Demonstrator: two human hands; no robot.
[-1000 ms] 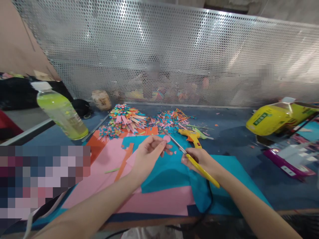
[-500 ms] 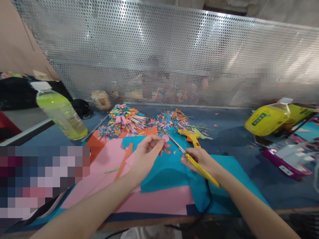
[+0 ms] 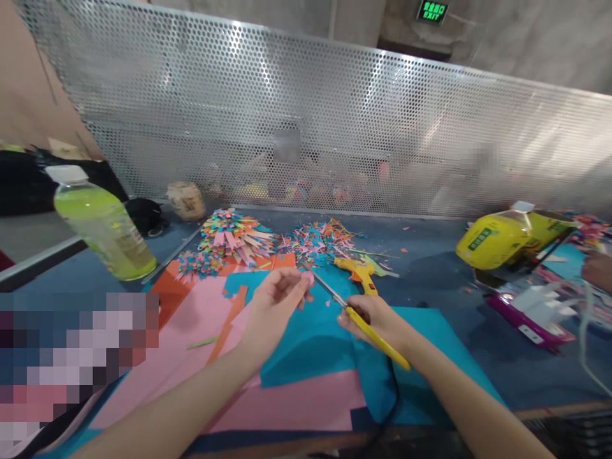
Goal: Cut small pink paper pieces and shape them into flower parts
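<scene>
One likely light, creasable pink paper piece, best edge-held, your left hand pinches while your right hand grips scissors.

Seen from here, the perforated screen at twelve o'clock is bare metal, glossy in streaks. Around six, matt blue paper overlaps matt pink paper. The scissors have shiny metal blades and smooth plastic handles; at nine, glossy clear plastic makes the bottle.
</scene>
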